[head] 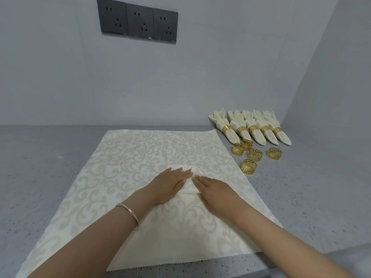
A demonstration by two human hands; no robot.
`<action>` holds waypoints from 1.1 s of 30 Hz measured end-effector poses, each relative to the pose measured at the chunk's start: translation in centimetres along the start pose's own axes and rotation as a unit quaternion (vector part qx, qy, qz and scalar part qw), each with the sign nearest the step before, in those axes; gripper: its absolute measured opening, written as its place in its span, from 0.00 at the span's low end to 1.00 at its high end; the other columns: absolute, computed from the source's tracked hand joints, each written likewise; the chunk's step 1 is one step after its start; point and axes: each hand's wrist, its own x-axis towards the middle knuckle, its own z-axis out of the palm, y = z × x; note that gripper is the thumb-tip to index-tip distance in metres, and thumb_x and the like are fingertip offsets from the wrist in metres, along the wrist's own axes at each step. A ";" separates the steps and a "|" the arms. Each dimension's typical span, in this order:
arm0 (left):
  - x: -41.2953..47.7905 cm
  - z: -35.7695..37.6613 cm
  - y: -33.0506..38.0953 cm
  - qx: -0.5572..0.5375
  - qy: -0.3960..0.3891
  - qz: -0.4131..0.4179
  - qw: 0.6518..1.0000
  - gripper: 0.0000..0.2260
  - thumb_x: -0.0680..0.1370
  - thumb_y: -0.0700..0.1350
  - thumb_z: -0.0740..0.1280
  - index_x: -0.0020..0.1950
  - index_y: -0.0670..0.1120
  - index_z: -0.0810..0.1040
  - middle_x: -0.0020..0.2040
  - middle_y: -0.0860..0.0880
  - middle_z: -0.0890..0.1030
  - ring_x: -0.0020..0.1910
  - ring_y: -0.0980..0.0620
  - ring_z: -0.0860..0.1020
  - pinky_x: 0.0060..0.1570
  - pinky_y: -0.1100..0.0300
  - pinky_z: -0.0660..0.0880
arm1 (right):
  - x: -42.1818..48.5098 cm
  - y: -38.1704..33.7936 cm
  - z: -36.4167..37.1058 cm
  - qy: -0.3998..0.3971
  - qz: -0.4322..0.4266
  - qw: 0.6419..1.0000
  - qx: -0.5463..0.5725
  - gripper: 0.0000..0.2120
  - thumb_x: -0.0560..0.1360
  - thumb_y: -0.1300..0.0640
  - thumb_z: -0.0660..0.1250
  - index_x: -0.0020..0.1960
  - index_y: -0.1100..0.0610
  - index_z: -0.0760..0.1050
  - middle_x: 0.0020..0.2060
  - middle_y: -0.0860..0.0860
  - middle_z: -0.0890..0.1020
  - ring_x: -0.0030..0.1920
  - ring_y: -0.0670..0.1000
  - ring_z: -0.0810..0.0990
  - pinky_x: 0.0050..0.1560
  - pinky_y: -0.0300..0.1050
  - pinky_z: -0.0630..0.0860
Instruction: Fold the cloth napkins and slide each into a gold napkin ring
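Under both hands [169, 184] [216, 190], folded napkin [188, 188]

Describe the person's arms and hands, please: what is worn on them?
The left hand and the right hand are bare: no gloves, rings or watch that I can see, and no sleeves show. A thin silver-coloured bangle circles the left wrist.

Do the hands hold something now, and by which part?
Nothing is gripped. The left hand and the right hand lie flat on the napkin, pressing its folded flaps down near the middle.
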 end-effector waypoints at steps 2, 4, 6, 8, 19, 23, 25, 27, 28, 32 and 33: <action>0.2 -0.2 0.1 -0.008 -0.003 -0.013 1.000 0.20 0.84 0.44 0.49 0.76 0.53 0.61 0.76 0.57 0.60 0.76 0.56 0.55 0.74 0.60 0.46 | 0.8 -0.8 0.3 0.010 0.014 1.000 -0.009 0.27 0.70 0.68 0.68 0.68 0.68 0.68 0.63 0.63 0.76 0.59 0.59 0.79 0.48 0.49 0.79; 0.2 -0.4 0.4 -0.036 0.003 -0.025 0.999 0.19 0.84 0.44 0.49 0.75 0.53 0.63 0.75 0.56 0.63 0.76 0.57 0.56 0.73 0.61 0.46 | 1.2 -1.5 0.2 0.001 0.060 0.997 -0.038 0.27 0.64 0.65 0.73 0.63 0.66 0.74 0.53 0.58 0.82 0.48 0.53 0.83 0.34 0.42 0.75; -0.2 -0.7 1.0 -0.094 0.016 -0.049 0.994 0.19 0.84 0.45 0.49 0.75 0.53 0.64 0.74 0.56 0.65 0.75 0.58 0.57 0.72 0.65 0.47 | 1.6 -2.1 0.1 0.002 0.085 0.994 -0.064 0.25 0.47 0.60 0.80 0.43 0.57 0.81 0.29 0.47 0.79 0.25 0.46 0.77 0.20 0.38 0.54; -0.8 -1.6 1.3 -0.142 0.046 -0.082 0.985 0.19 0.84 0.49 0.49 0.75 0.53 0.64 0.74 0.55 0.65 0.75 0.57 0.58 0.69 0.67 0.49 | 1.6 -2.0 0.4 0.025 0.103 0.993 -0.060 0.20 0.53 0.60 0.78 0.44 0.55 0.79 0.30 0.47 0.79 0.27 0.48 0.77 0.23 0.40 0.56; -4.7 -6.8 2.5 -0.023 0.246 0.027 0.969 0.29 0.77 0.66 0.54 0.76 0.57 0.56 0.74 0.66 0.54 0.73 0.71 0.45 0.73 0.69 0.42 | 2.3 1.3 -5.4 -0.038 0.344 0.636 0.690 0.05 0.74 0.58 0.70 0.49 0.58 0.80 0.41 0.53 0.85 0.40 0.50 0.84 0.39 0.43 0.79; -4.5 -5.3 3.3 0.142 0.079 0.059 0.985 0.44 0.70 0.74 0.53 0.78 0.53 0.43 0.75 0.61 0.40 0.74 0.63 0.37 0.73 0.62 0.35 | 2.3 1.4 -4.4 -0.224 0.348 0.585 0.698 0.17 0.72 0.56 0.71 0.59 0.61 0.77 0.52 0.58 0.83 0.51 0.56 0.81 0.58 0.51 0.76; -4.4 -3.7 3.0 0.158 0.031 0.060 0.985 0.44 0.71 0.73 0.55 0.78 0.54 0.40 0.74 0.62 0.37 0.73 0.63 0.36 0.71 0.62 0.33 | 2.2 1.6 -3.6 -0.267 0.334 0.580 0.693 0.18 0.72 0.56 0.72 0.59 0.61 0.77 0.51 0.58 0.83 0.50 0.56 0.81 0.57 0.50 0.76; -4.6 -2.4 2.6 0.143 0.009 0.053 0.988 0.40 0.74 0.70 0.56 0.78 0.55 0.41 0.75 0.62 0.39 0.74 0.63 0.37 0.73 0.61 0.34 | 2.2 1.7 -3.2 -0.289 0.321 0.588 0.684 0.22 0.70 0.55 0.73 0.62 0.62 0.76 0.52 0.59 0.82 0.51 0.56 0.81 0.57 0.50 0.76; -4.6 -1.9 2.3 0.126 -0.002 0.044 0.991 0.38 0.75 0.69 0.55 0.78 0.56 0.42 0.76 0.62 0.40 0.75 0.63 0.38 0.74 0.59 0.36 | 2.2 1.9 -2.9 -0.293 0.319 0.594 0.678 0.24 0.70 0.54 0.74 0.63 0.62 0.75 0.53 0.59 0.81 0.52 0.57 0.81 0.58 0.50 0.75; -4.3 -0.7 2.2 0.062 -0.023 0.024 0.998 0.33 0.78 0.65 0.54 0.78 0.57 0.44 0.77 0.63 0.47 0.76 0.62 0.45 0.76 0.57 0.44 | 2.2 2.3 -2.4 -0.308 0.315 0.619 0.650 0.31 0.65 0.51 0.78 0.63 0.62 0.75 0.57 0.59 0.81 0.59 0.58 0.79 0.65 0.53 0.72; -4.1 -0.6 2.3 0.053 -0.029 0.018 0.998 0.32 0.78 0.64 0.54 0.78 0.57 0.45 0.77 0.62 0.48 0.76 0.62 0.46 0.76 0.58 0.45 | 2.2 2.5 -2.3 -0.311 0.318 0.627 0.640 0.31 0.64 0.49 0.77 0.63 0.62 0.75 0.58 0.59 0.81 0.60 0.57 0.79 0.66 0.53 0.71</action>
